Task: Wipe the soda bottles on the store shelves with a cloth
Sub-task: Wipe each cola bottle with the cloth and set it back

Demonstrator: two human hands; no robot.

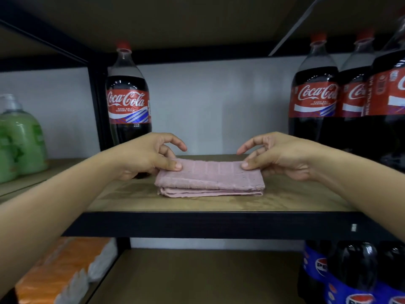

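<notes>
Cloth: pink folded cloth [210, 179] is lying flat on the middle of the wooden shelf board [295, 198], near the front edge; terry-like weave, ribbed band across the top face, several layers showing at the near edge.
Left hand: left hand [149, 157] is pinching the cloth's upper-left corner, thumb on top, index finger lifted clear.
Right hand: right hand [278, 156] is pinching the upper-right corner the same way, thumb pressing down on the fabric.
Step in hand (judgement): taking up the cloth; no bottle is being wiped yet.
Doing it well (judgement): lifting both corners evenly should keep the folds together, giving a thick pad for the curved bottle walls.
Nearest bottle: single Coca-Cola bottle [127, 95] is standing upright behind the left hand; clear glossy plastic, red cap, red wrap label, dark liquid.
Bottle group: Coca-Cola bottles [315, 95] are standing close together at the right.
Lower shelf: Pepsi bottles [350, 273] at right, orange packs [54, 270] at left.
Far left: green liquid bottles [19, 137], translucent.
</notes>
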